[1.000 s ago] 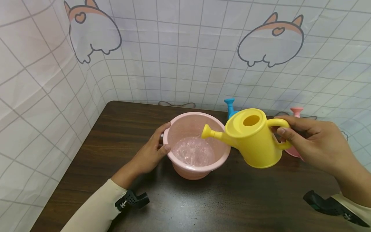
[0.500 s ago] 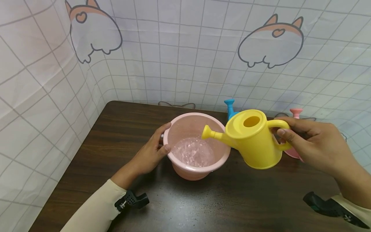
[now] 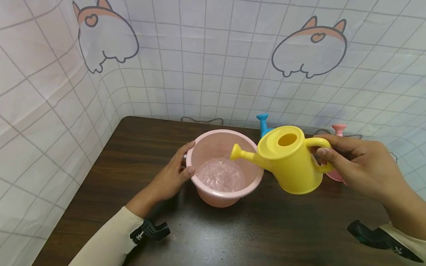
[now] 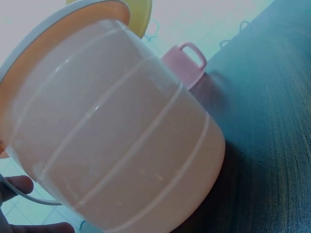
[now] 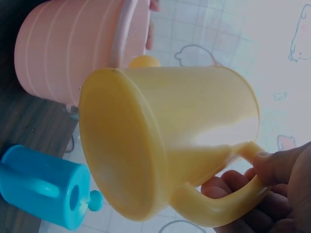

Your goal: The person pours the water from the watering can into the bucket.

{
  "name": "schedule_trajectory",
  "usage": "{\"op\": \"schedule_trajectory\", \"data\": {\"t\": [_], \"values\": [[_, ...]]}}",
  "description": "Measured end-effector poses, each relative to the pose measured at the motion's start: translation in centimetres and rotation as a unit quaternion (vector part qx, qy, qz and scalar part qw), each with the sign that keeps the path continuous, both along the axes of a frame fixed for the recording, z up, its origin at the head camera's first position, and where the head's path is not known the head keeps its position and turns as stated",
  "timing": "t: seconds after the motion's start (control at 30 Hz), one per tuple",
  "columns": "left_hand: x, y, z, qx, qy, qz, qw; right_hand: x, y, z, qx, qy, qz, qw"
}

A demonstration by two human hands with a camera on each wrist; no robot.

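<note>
My right hand (image 3: 362, 168) grips the handle of a yellow watering can (image 3: 296, 166), thumb on top and fingers curled through the loop. The can is held up and tilted, its spout over a pink bucket (image 3: 222, 197). A faint thin stream falls from the spout into the water (image 3: 221, 175), which is rippled and bubbly. My left hand (image 3: 171, 173) holds the bucket's left rim, thumb over the edge and fingers along the outside. The left wrist view shows the bucket's ribbed wall (image 4: 126, 126) and its thin handle (image 4: 34, 198) by the fingers.
A blue watering can (image 5: 46, 184) stands behind the yellow one, mostly hidden in the head view. A pink watering can (image 4: 183, 65) stands behind my right hand. Water droplets dot the dark wooden table (image 3: 213, 240). A white tile-patterned sheet (image 3: 199, 55) hangs behind.
The ripples and bubbles on the water keep shifting under the spout. Both hands, the bucket and the yellow watering can stay almost in place.
</note>
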State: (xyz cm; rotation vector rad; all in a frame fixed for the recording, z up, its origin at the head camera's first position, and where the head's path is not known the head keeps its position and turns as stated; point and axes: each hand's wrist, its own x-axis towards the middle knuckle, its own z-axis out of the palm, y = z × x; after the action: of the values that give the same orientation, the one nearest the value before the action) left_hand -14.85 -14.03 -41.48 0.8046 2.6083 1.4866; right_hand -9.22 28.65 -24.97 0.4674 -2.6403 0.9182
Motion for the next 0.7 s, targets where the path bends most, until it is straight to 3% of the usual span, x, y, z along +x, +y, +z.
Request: {"op": "schedule_trajectory", "data": {"t": [0.7], "values": [[0.05,0.02,0.12,-0.003,0.0,0.002,1.0,0.0,-0.02,0.0,0.01,-0.011,-0.017,1.0]]}}
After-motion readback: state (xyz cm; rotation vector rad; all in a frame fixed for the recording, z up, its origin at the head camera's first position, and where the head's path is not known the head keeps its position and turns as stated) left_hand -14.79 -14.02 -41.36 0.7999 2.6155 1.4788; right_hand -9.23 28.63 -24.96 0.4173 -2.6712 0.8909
